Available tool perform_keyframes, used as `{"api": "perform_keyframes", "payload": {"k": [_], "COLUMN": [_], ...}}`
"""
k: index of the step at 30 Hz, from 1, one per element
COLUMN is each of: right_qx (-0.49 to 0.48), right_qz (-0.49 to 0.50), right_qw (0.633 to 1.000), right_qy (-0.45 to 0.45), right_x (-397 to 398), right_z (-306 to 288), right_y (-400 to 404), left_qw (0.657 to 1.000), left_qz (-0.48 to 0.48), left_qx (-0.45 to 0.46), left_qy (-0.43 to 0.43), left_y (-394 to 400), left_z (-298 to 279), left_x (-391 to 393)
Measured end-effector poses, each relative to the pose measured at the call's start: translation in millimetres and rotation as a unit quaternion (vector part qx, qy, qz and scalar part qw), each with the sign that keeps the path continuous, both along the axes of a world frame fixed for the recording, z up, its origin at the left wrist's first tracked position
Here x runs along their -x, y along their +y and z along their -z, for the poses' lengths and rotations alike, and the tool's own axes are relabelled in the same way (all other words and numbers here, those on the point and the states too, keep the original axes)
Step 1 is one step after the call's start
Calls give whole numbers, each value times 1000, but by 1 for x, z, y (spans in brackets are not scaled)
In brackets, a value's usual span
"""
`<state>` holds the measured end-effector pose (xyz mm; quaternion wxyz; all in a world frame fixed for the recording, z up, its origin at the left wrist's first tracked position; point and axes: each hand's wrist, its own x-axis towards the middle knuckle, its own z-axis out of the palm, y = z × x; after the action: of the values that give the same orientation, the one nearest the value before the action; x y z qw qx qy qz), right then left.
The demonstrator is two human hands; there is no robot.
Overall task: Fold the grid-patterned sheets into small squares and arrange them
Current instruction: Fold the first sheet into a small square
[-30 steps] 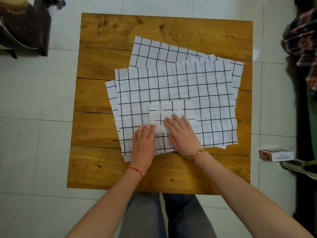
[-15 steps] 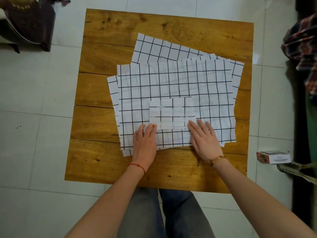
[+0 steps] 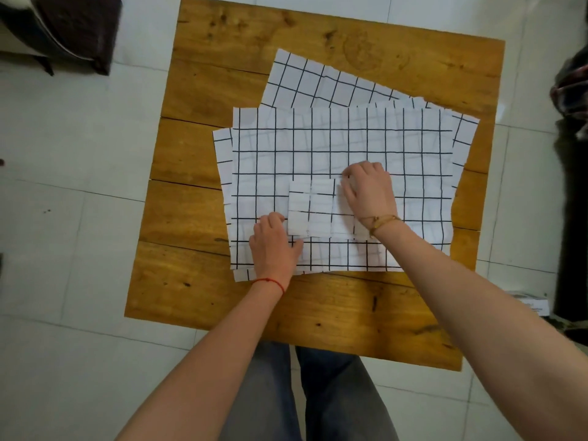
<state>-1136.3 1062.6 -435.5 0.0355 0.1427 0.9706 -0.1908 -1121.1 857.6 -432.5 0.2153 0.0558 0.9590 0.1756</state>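
A folded grid sheet, a small white rectangle, lies on top of a stack of unfolded grid-patterned sheets on the wooden table. My left hand rests on the stack with its fingertips against the folded sheet's near left corner and its thumb spread. My right hand covers the folded sheet's right end, fingers curled around its far right corner. The right part of the folded sheet is hidden under that hand.
Bare wood runs along the table's near edge and far edge. A dark chair stands on the floor at the far left. A small box and dark cloth lie to the right of the table.
My right hand has moved from the stack's near edge up onto the folded sheet's right end and curled its fingers there. My left hand slid slightly forward to the near left corner.
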Motion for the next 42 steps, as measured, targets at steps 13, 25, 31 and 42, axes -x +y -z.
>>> {"api": "perform_keyframes", "payload": {"k": [13, 25, 31, 42], "right_qx": [7, 468, 631, 533], "right_qz": [-58, 148, 244, 270], "right_qw": [989, 859, 727, 795], "right_qy": [-135, -143, -116, -108], "right_x": [32, 24, 22, 5], "right_z": [11, -31, -52, -42], "right_y": [-5, -16, -60, -160], "left_qw": [1000, 887, 794, 877], "left_qz": [13, -302, -393, -316], "left_qx": [3, -291, -370, -301], "left_qy": [-2, -194, -281, -200], "left_y": [7, -12, -30, -135], "left_z": [13, -8, -22, -32], "left_x": [4, 34, 52, 59]}}
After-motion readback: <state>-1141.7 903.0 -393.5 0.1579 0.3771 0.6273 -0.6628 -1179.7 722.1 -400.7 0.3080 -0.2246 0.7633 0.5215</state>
